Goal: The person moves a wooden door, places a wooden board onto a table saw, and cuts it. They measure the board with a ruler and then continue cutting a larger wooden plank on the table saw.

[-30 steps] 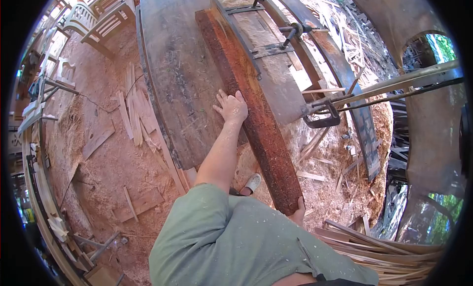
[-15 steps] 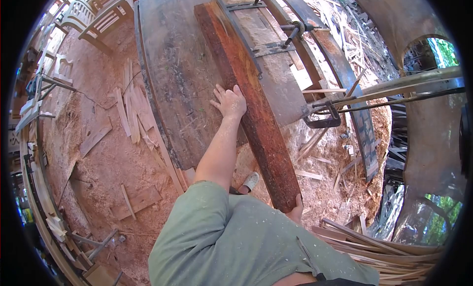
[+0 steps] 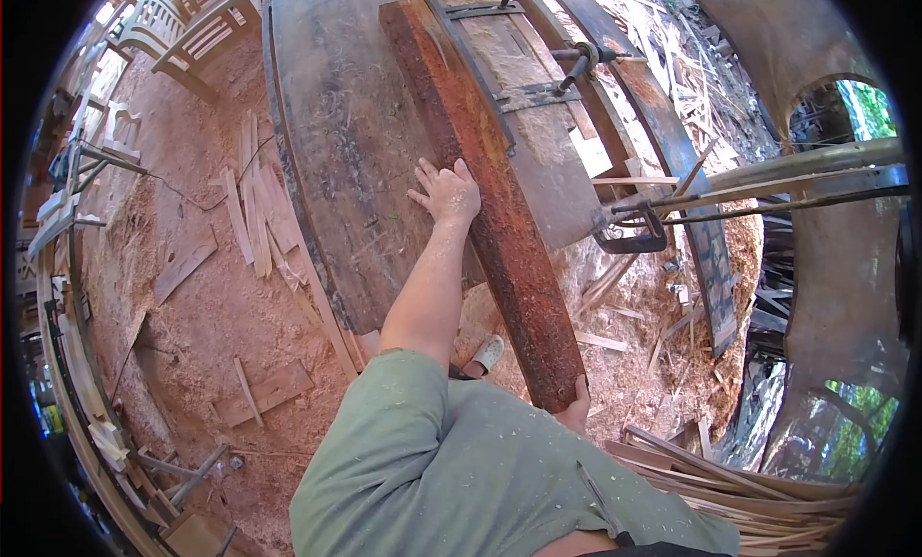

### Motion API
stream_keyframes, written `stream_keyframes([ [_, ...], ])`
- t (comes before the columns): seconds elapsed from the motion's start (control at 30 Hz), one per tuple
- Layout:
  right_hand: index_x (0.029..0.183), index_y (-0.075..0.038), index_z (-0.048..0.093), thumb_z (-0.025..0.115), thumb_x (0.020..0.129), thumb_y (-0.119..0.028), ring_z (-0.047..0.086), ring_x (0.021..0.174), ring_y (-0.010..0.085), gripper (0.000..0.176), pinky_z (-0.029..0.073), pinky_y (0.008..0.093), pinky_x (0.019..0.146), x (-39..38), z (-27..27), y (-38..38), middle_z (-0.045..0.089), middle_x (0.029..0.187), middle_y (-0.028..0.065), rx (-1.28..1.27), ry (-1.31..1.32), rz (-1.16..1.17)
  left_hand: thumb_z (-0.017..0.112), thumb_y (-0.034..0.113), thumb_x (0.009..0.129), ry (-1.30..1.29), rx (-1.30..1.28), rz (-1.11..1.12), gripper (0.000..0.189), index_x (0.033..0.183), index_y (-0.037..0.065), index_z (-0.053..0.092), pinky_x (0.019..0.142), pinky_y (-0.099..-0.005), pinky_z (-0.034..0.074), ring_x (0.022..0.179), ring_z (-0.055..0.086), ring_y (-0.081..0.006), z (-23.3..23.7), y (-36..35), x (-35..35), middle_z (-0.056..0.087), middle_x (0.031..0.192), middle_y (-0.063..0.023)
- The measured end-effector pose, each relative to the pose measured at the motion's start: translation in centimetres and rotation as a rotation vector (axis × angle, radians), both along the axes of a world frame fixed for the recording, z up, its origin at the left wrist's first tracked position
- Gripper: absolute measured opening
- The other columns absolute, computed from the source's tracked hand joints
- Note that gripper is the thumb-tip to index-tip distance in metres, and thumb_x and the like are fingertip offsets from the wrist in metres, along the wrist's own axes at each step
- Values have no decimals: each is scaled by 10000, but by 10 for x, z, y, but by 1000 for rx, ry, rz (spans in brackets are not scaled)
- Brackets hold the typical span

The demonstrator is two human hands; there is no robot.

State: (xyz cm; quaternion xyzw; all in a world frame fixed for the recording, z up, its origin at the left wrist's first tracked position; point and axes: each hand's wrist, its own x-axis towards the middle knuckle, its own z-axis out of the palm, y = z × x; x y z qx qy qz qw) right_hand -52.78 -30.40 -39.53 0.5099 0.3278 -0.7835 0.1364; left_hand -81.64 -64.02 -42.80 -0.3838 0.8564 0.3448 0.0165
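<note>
A long reddish-brown wooden beam [image 3: 499, 240] lies lengthwise on a worn wooden table [image 3: 346, 163], its near end reaching past the table's edge toward my body. My left hand [image 3: 449, 194] rests against the beam's left side with its fingers spread. At the near end of the beam, my right hand [image 3: 576, 406] is wrapped round the corner, its thumb side showing and the rest hidden below. Along the beam's right side runs a metal fence [image 3: 466, 62], beside a dusty plate [image 3: 547, 163].
A black clamp [image 3: 634, 232] sits right of the plate, near long poles [image 3: 797, 184]. Thin wood strips [image 3: 740, 485] are piled at lower right. Scrap boards [image 3: 264, 394] lie on the sawdust floor at left. A wooden chair [image 3: 187, 38] stands at upper left.
The beam looks turned slightly about its length, with more of its rough dark-red face showing. My left hand stays against it, its fingers shifted very slightly.
</note>
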Motion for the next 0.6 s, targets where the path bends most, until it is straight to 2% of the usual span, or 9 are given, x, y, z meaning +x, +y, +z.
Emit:
stream_keyframes([
  [0.13, 1417, -104, 477, 495, 979, -508, 534, 1245, 372, 596, 414, 570, 1059, 3, -19, 10, 545, 1398, 152, -31, 20, 18, 281, 412, 1048, 6, -21, 11, 634, 1189, -128, 582, 1169, -641, 86, 1504, 125, -380, -1, -3, -4, 182, 1602, -254],
  [0.23, 1419, -106, 476, 498, 976, -515, 529, 1250, 367, 603, 411, 566, 1064, -16, 22, -20, 543, 1400, 151, -6, -48, 9, 285, 411, 1047, 4, -11, 13, 631, 1184, -124, 589, 1168, -641, 86, 1504, 128, -380, 4, -6, -6, 187, 1601, -251],
  [0.4, 1415, -87, 475, 494, 977, -518, 526, 1252, 368, 615, 412, 548, 1069, -14, 8, -13, 546, 1394, 160, -26, 26, 48, 286, 408, 1047, 9, -14, 24, 627, 1178, -118, 603, 1169, -639, 85, 1504, 128, -373, 3, -10, -12, 189, 1602, -244],
  [0.47, 1413, -83, 476, 492, 978, -516, 527, 1251, 368, 614, 413, 543, 1069, -16, 6, -13, 547, 1391, 162, -42, 43, 53, 258, 439, 1047, -39, -41, 18, 661, 1244, -108, 574, 1174, -626, 105, 1508, 144, -340, 3, -13, -15, 184, 1615, -209],
  [0.6, 1406, -86, 482, 487, 989, -495, 538, 1242, 367, 584, 427, 541, 1054, -17, -1, -12, 553, 1385, 159, -54, 56, 40, 254, 438, 1048, -49, -41, 13, 661, 1244, -106, 575, 1174, -626, 107, 1508, 143, -338, 4, -15, -19, 185, 1616, -206],
])
